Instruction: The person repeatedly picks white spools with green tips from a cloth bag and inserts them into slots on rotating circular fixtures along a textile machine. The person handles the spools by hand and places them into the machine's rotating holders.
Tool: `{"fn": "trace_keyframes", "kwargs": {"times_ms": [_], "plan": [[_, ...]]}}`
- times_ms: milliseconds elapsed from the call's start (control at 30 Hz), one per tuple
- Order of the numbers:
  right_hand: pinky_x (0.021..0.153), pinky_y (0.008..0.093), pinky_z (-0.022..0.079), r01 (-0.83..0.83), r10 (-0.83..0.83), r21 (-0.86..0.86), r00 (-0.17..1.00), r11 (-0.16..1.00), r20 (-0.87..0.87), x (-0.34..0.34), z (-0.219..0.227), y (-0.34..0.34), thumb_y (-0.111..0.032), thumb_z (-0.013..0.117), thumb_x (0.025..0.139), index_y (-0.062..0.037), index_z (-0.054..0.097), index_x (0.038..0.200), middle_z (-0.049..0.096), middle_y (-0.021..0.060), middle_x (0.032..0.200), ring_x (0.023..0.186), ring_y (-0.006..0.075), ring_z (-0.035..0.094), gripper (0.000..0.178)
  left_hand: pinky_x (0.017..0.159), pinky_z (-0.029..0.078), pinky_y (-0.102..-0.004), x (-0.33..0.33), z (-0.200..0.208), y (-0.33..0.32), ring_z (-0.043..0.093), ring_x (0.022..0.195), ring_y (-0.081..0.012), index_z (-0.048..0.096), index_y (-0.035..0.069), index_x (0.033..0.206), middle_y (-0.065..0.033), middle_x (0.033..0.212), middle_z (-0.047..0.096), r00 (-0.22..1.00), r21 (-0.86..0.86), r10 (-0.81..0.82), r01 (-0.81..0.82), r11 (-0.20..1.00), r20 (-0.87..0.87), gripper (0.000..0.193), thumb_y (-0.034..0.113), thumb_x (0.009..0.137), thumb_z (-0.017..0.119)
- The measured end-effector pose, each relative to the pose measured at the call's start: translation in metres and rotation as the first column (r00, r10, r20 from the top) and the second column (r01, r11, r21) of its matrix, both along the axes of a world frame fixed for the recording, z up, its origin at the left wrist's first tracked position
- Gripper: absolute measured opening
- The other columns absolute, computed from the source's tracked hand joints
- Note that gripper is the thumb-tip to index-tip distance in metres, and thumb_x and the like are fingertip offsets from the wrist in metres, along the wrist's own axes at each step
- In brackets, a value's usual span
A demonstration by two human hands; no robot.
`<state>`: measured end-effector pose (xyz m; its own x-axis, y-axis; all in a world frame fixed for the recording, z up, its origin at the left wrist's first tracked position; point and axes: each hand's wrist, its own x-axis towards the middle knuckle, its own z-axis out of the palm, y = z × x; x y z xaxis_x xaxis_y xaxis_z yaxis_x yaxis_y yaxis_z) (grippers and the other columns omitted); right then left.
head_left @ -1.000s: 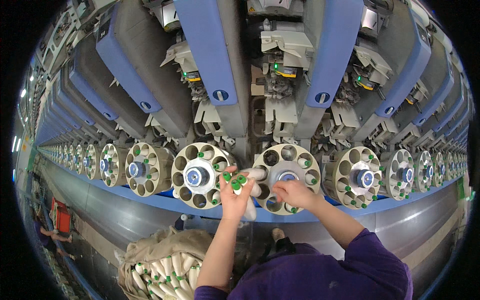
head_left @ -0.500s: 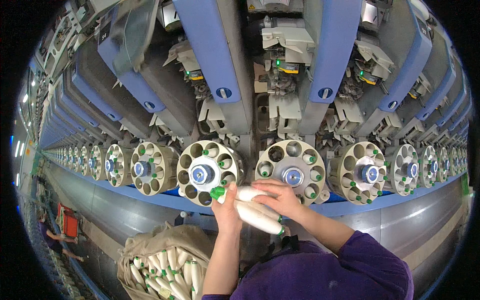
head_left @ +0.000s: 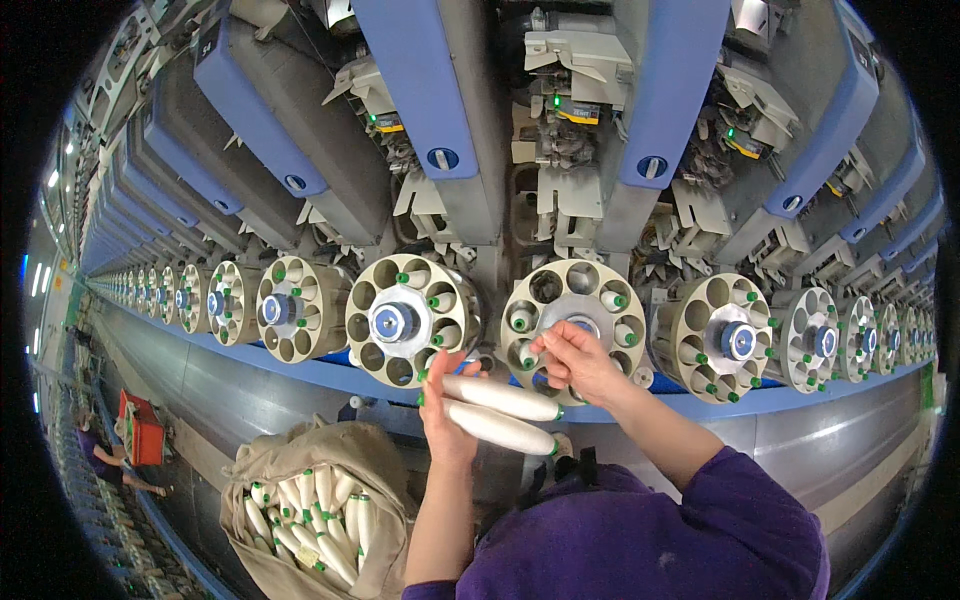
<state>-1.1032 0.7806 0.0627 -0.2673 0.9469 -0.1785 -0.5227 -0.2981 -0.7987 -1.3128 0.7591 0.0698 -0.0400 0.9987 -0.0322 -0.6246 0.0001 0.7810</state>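
Two white yarn bobbins with green ends, an upper bobbin (head_left: 505, 397) and a lower bobbin (head_left: 500, 427), lie side by side in my left hand (head_left: 445, 410), whose fingers close round their left ends. Over the front of a round cream magazine (head_left: 577, 272) is my right hand (head_left: 580, 362), thumb and fingers pinched together. Its fingertips are beside a bobbin (head_left: 527, 354) standing in a lower left pocket. Whatever is between them is too fine to make out. Other pockets of this magazine hold bobbins too, and the hand partly covers its blue hub.
A sack (head_left: 385, 450) full of bobbins stands at the lower left. Another magazine (head_left: 362, 300) is left of my hands, in a long row along a blue rail (head_left: 720, 405). Blue machine panels (head_left: 415, 80) rise behind. Far left, a person (head_left: 100, 455) is beside a red crate (head_left: 147, 430).
My right hand has left the bobbins in my left hand and moved up to the magazine. A bobbin now shows in its lower left pocket. The view has shifted slightly.
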Motion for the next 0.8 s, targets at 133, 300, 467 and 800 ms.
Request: {"fn": "trace_keyframes", "kwargs": {"times_ms": [133, 300, 467, 800], "plan": [[0.066, 0.0222, 0.048, -0.052, -0.009, 0.197, 0.955, 0.979, 0.296, 0.003, 0.003, -0.015, -0.023, 0.055, 0.097, -0.0028, 0.062, 0.098, 0.066, 0.0018, 0.091, 0.069, 0.0064, 0.054, 0.021, 0.105, 0.038, -0.0468, 0.008, 0.007, -0.007, 0.050, 0.120, -0.0336, 0.043, 0.005, 0.137, -0.0153, 0.127, 0.050, 0.995, 0.103, -0.080, 0.073, 0.992, 0.067, 0.062, 0.051, 0.095, 0.046], [0.074, 0.0220, 0.047, -0.134, 0.012, 0.178, 0.827, 0.975, 0.562, -0.002, -0.005, -0.032, -0.022, 0.068, 0.088, -0.0046, 0.069, 0.108, 0.068, 0.0033, 0.096, 0.082, 0.0082, 0.059, 0.026, 0.103, 0.039, -0.0471, 0.023, 0.006, -0.010, 0.050, 0.120, -0.0335, 0.042, 0.005, 0.136, -0.0148, 0.124, 0.050, 0.995, 0.156, -0.057, 0.069, 0.985, -0.081, 0.062, 0.051, 0.095, 0.044], [0.073, 0.0242, 0.048, 0.031, -0.241, 0.410, 0.848, 0.912, 0.473, -0.006, -0.020, -0.037, -0.024, 0.071, 0.085, -0.0055, 0.072, 0.103, 0.068, 0.0034, 0.094, 0.079, 0.0092, 0.058, 0.026, 0.097, 0.045, -0.0450, 0.037, -0.006, -0.009, 0.055, 0.113, -0.0304, 0.045, 0.001, 0.134, -0.0136, 0.117, 0.054, 0.994, 0.134, 0.052, -0.039, 0.990, -0.096, 0.050, 0.033, 0.095, 0.052], [0.068, 0.0317, 0.046, -0.034, -0.024, -0.224, 0.968, 0.974, -0.249, 0.015, -0.022, -0.019, -0.028, 0.053, 0.098, -0.0088, 0.056, 0.089, 0.050, -0.0024, 0.074, 0.069, 0.0120, 0.051, 0.021, 0.100, 0.041, -0.0389, 0.059, -0.019, -0.010, 0.050, 0.119, -0.0312, 0.061, 0.006, 0.120, -0.0174, 0.132, 0.043, 0.467, 0.498, 0.382, 0.151, 0.854, -0.797, 0.043, -0.006, 0.079, 0.054]]}}
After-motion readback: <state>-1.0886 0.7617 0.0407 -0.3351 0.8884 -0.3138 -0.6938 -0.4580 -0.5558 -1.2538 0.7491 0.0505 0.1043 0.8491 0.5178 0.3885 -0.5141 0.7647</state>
